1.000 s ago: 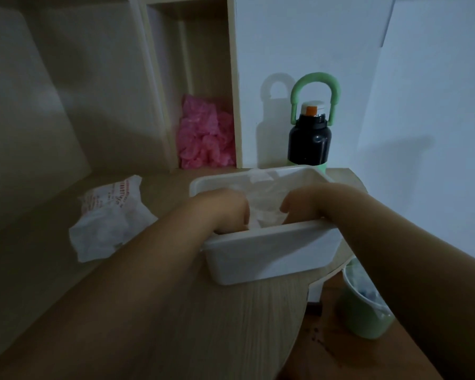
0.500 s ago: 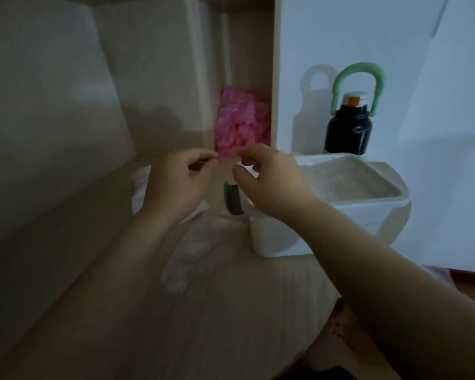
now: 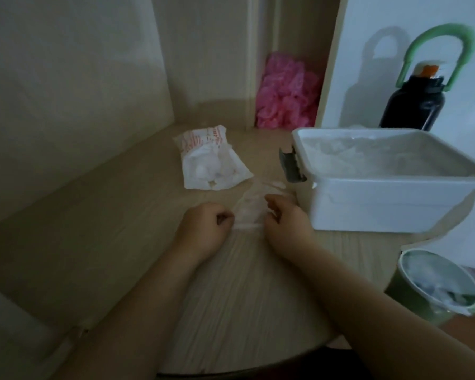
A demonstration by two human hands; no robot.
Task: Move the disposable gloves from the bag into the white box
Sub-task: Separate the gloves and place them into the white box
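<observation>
Glove [image 3: 248, 212] lies flat on the bench [image 3: 231, 283] beside the box [image 3: 381, 209]; left grip [image 3: 203, 229] and right grip [image 3: 285, 223] each pinch its edge.

A clear plastic glove [image 3: 251, 212] lay spread flat just beside the open white box [image 3: 381, 207], which held more crumpled clear gloves [image 3: 368, 154]. The white, red-printed bag [image 3: 211, 163] sat crumpled nearby, behind the glove.
</observation>
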